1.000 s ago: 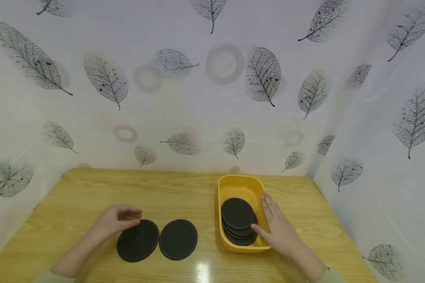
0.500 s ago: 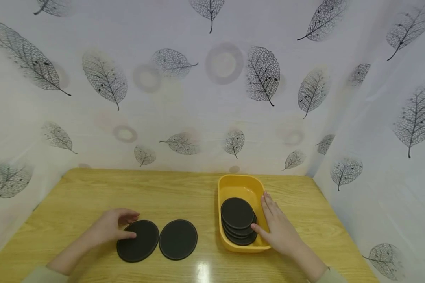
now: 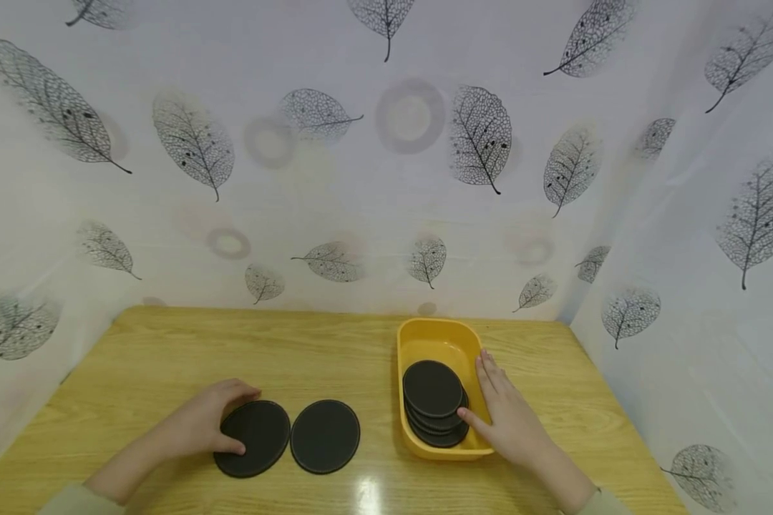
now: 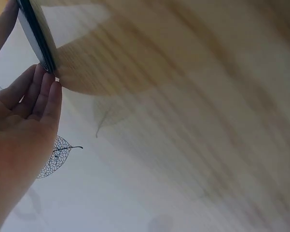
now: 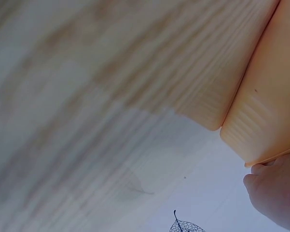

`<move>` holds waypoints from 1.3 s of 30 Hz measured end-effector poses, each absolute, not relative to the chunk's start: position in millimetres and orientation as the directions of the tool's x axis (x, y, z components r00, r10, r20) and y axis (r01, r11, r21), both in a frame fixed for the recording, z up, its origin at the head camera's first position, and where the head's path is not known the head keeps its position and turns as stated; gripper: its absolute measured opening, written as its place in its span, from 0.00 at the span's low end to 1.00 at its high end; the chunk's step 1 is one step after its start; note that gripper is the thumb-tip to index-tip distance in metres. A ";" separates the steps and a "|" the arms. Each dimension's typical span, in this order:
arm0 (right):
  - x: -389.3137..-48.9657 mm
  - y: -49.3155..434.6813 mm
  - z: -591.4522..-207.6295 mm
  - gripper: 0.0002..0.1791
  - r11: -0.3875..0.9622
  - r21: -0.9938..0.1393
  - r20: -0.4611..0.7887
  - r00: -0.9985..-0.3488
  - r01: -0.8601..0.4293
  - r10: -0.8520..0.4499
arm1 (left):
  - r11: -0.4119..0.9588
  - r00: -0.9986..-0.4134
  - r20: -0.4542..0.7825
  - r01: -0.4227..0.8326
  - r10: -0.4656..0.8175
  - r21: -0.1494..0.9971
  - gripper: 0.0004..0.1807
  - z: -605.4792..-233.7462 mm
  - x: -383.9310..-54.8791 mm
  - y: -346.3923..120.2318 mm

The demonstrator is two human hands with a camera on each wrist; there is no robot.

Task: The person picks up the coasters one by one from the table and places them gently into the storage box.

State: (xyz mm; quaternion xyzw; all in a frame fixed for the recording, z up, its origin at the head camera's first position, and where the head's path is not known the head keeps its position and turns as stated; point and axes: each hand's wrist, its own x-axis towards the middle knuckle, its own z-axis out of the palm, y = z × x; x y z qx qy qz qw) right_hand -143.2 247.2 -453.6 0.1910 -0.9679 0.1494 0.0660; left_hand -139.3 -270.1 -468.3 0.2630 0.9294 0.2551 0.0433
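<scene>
Left hand (image 3: pixel 196 423): thumb on near-left part of black disc (image 3: pixel 263 438), fingers at its far edge, moderately spread and gripping it; disc lies between thumb and fingertips, low at the table (image 3: pixel 283 357). Second black disc (image 3: pixel 325 436) flat just right of the held one, edges about touching, clear of the fingers. Right hand (image 3: pixel 514 422): fingers straight, laid along the right rim of yellow tub (image 3: pixel 447 350), thumb spread over the inside; grasps nothing. Stack of black discs (image 3: pixel 431 390) in tub, left of right-hand fingers, beside thumb tip; can't tell if thumb touches it. Leaf-print sheet (image 3: pixel 373 193) beyond both hands.
</scene>
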 end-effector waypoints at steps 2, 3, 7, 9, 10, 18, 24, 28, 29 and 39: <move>-142.7 247.3 -453.2 0.50 0.881 -0.268 0.186 -0.918 -0.389 -0.349 | 0.727 -0.856 0.043 0.462 0.514 0.508 0.47 -468.7 -140.6 -270.1; -142.5 247.4 -453.2 0.50 0.881 -0.269 0.185 -0.919 -0.389 -0.349 | 0.720 -0.855 0.036 0.458 0.517 0.521 0.47 -469.1 -141.5 -270.2; -142.0 247.9 -453.2 0.50 0.881 -0.271 0.184 -0.919 -0.388 -0.348 | 0.685 -0.853 0.013 0.429 0.523 0.589 0.44 -472.6 -145.5 -270.6; -142.2 248.3 -453.6 0.50 0.882 -0.267 0.188 -0.919 -0.388 -0.347 | 0.676 -0.855 0.005 0.413 0.518 0.611 0.41 -475.0 -147.9 -271.1; -142.3 248.5 -453.9 0.50 0.881 -0.264 0.196 -0.916 -0.392 -0.349 | 0.672 -0.856 0.006 0.411 0.517 0.616 0.39 -476.1 -149.1 -271.8; -143.9 249.0 -458.3 0.50 0.881 -0.262 0.199 -0.915 -0.394 -0.350 | 0.590 -0.872 -0.014 0.319 0.490 0.741 0.23 -479.2 -157.1 -280.5; -145.1 249.1 -459.9 0.50 0.882 -0.261 0.197 -0.916 -0.393 -0.350 | 0.507 -0.909 -0.256 -0.059 0.329 0.860 0.17 -470.3 -162.8 -288.3; -144.9 249.0 -458.5 0.50 0.881 -0.258 0.203 -0.914 -0.396 -0.351 | 0.451 -0.896 -0.343 -0.191 0.282 0.872 0.17 -462.0 -167.7 -288.1; -144.7 248.9 -458.0 0.50 0.881 -0.258 0.205 -0.914 -0.396 -0.351 | 0.443 -0.894 -0.351 -0.204 0.279 0.873 0.16 -459.3 -169.0 -287.4; -143.6 248.6 -455.1 0.50 0.881 -0.259 0.198 -0.914 -0.397 -0.354 | 0.474 -0.900 -0.368 -0.226 0.232 0.851 0.18 -432.5 -175.5 -266.8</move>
